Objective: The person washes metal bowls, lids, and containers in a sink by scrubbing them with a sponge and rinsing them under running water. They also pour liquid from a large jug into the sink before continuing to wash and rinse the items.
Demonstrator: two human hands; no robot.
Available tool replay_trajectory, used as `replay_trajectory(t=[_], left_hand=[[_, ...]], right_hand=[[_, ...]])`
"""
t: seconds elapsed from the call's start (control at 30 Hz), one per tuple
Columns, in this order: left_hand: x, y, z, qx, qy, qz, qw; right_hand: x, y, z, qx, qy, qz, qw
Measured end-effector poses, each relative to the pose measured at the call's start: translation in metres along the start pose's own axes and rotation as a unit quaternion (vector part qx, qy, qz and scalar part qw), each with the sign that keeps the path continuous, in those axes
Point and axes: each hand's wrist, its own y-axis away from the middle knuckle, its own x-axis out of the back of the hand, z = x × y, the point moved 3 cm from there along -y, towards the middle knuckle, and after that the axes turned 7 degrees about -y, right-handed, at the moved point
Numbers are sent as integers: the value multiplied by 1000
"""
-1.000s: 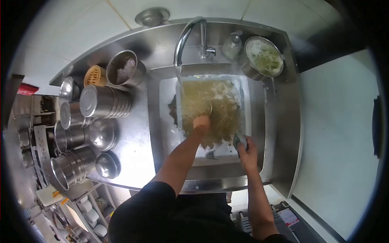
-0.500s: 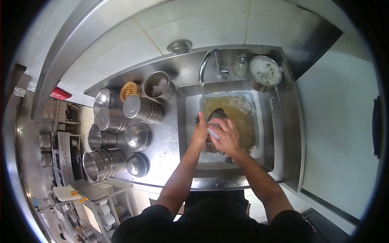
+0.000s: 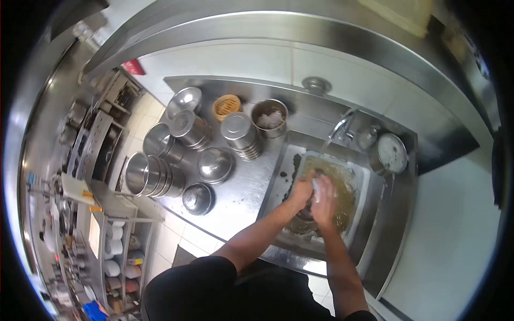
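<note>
Both hands are over the basin of a steel sink [image 3: 369,224], close together above a white tub [image 3: 365,187] of murky yellowish water. My left hand [image 3: 301,191] is closed on a dark item [image 3: 319,172], mostly hidden by the hands, whose kind I cannot make out. Blurred by motion, my right hand [image 3: 325,201] presses a whitish-blue pad [image 3: 316,187] against it. Water runs from the faucet [image 3: 341,124] behind them. Dark bits [image 3: 296,160] lie along the tub's left side.
Left of the sink, the steel counter [image 3: 249,192] carries stacked steel pots [image 3: 152,174], lidded containers [image 3: 238,131], upturned bowls [image 3: 216,165], a bamboo steamer [image 3: 226,107] and a pot with pale contents [image 3: 269,119]. A foamy pot [image 3: 392,152] and soap dispenser [image 3: 368,137] stand at the right.
My view has turned and shifted left, so the sink sits further right and tilted. My hands keep hold of the dark item and pad, and dark bits now show beside the tub.
</note>
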Motion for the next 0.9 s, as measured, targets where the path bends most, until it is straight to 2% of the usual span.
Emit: replay_trajectory(t=[0.1,0.17,0.23,0.27,0.3,0.37,0.4,0.47,0.53,0.57,0.63,0.67,0.7,0.73,0.83,0.9], left_hand=[[5,14,11,-148,-120,-102,976],[17,14,36,-194,-258,-124,938],[35,18,78,-259,-408,-121,867],[38,-25,59,-262,-293,-143,908],[42,-43,56,-314,-280,-148,895],[38,-57,60,-416,-252,-165,858],[34,-49,56,-301,-219,-127,919],[31,-15,50,-51,-155,-52,985],[28,-13,33,68,14,-197,978],[38,-34,18,72,49,-214,973],[55,-84,-24,86,112,-246,959],[57,-75,-15,73,43,-224,971],[57,-53,-2,62,-25,-200,977],[56,-39,1,49,-90,-175,979],[29,-42,-14,0,-35,-228,973],[10,-34,5,8,-3,-184,983]], right_hand=[[7,-30,66,-187,-120,61,973],[23,-51,80,-261,-238,-55,934],[27,-56,74,-317,-309,-129,887],[26,-46,68,-341,-325,-148,870],[24,-34,60,-368,-339,-166,850],[14,-31,34,-370,-362,-144,844],[9,-31,23,-372,-372,-127,841],[-21,-27,29,-280,-282,-94,913],[-34,-23,5,-256,-152,-86,951],[-40,-14,-3,-218,-150,-78,961],[-38,9,10,-260,-312,-290,867],[-26,7,23,-183,-174,-342,905],[-13,6,35,-104,-32,-389,915],[-6,5,44,-22,113,-427,897],[-3,-34,65,25,192,-169,966],[-23,-40,69,-103,85,-76,988]])
